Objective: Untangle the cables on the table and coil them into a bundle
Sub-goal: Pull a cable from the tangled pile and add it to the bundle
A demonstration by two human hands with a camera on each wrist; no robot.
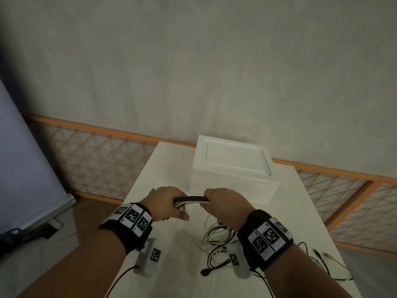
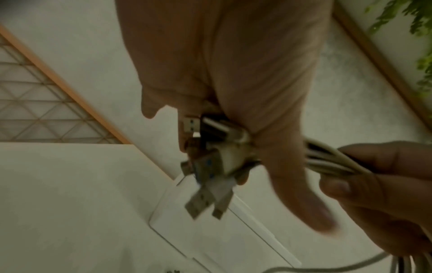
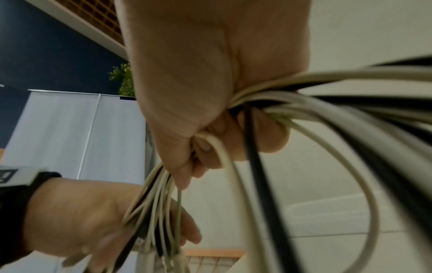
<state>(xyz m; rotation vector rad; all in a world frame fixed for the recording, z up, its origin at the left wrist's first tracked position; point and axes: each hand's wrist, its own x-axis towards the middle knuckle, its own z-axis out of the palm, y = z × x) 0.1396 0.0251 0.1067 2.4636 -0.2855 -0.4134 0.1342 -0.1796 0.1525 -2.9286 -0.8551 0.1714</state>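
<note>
Both fists clamp the cables [image 1: 191, 201], left hand [image 1: 166, 203] at the plugs [image 2: 210, 166], right hand [image 1: 225, 206] alongside; loose tails below could snag

Dim, flat indoor light with a greenish-grey cast, dark vignetting in the head view's left corners, wide-angle bending at the edges, motion blur on cables [image 3: 327, 114] in both wrist views, grainy shadows.
</note>
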